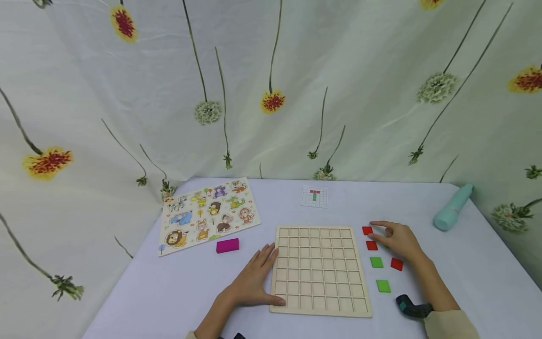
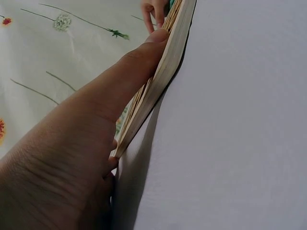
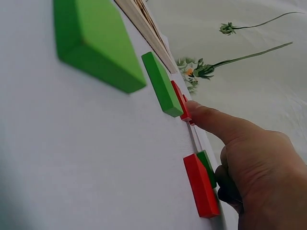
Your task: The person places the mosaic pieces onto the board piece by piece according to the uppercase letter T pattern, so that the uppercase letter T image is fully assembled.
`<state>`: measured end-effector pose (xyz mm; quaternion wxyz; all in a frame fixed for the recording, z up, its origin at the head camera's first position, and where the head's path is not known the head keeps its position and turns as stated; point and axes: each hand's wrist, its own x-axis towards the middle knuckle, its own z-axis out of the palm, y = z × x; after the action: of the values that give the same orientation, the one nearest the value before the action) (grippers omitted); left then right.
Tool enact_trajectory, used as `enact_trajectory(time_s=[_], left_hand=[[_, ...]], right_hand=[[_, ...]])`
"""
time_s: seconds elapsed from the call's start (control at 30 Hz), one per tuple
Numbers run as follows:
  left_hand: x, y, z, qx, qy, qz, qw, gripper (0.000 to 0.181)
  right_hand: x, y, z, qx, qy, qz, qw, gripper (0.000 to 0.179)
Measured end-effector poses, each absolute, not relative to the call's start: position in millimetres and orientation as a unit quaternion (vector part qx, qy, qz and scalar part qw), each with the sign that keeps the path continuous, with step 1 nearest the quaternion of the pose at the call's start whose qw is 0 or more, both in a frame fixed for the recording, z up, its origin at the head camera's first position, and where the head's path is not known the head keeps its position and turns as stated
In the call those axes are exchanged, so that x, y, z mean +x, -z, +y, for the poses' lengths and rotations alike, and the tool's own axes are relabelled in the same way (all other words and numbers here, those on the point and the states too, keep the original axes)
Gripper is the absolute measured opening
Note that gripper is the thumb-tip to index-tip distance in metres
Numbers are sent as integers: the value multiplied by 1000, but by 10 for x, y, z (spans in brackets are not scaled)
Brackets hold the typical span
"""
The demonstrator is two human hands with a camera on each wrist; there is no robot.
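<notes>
A wooden grid board (image 1: 319, 270) lies flat in the middle of the table. My left hand (image 1: 256, 278) rests along its left side, fingers stretched out and thumb on the near left corner; the left wrist view shows that thumb (image 2: 139, 60) lying over the rim. Right of the board, my right hand (image 1: 400, 240) has index finger and thumb at opposite edges of the farthest red tile (image 1: 366, 230), pinching it. Nearby lie a second red tile (image 1: 371, 245), a third red tile (image 1: 396, 264) and two green tiles (image 1: 376, 262), the nearer one large in the right wrist view.
Behind the board lies a small grid card (image 1: 314, 196) with a red and green pattern. An animal puzzle board (image 1: 209, 214) and a magenta block (image 1: 227, 245) are at the left. A teal cylindrical thing (image 1: 454, 207) lies far right, before a flowered cloth (image 1: 364, 94).
</notes>
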<state>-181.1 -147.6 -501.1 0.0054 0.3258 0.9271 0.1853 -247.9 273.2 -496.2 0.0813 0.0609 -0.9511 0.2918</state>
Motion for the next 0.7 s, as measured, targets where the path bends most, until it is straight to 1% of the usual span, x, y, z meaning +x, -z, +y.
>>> enact_trajectory(time_s=[0.23, 0.47, 0.7], left_hand=[[-1815, 5020, -1480, 322, -185, 928, 11, 122], [-1822, 5037, -1482, 321, -180, 930, 14, 122], [-1818, 5023, -1480, 320, -177, 931, 16, 122]], right_hand=[[-2490, 4974, 2732, 67, -288, -952, 74, 47], [-2497, 4985, 2735, 72, -290, -951, 78, 40], [-2482, 4982, 2733, 70, -294, -949, 83, 42]])
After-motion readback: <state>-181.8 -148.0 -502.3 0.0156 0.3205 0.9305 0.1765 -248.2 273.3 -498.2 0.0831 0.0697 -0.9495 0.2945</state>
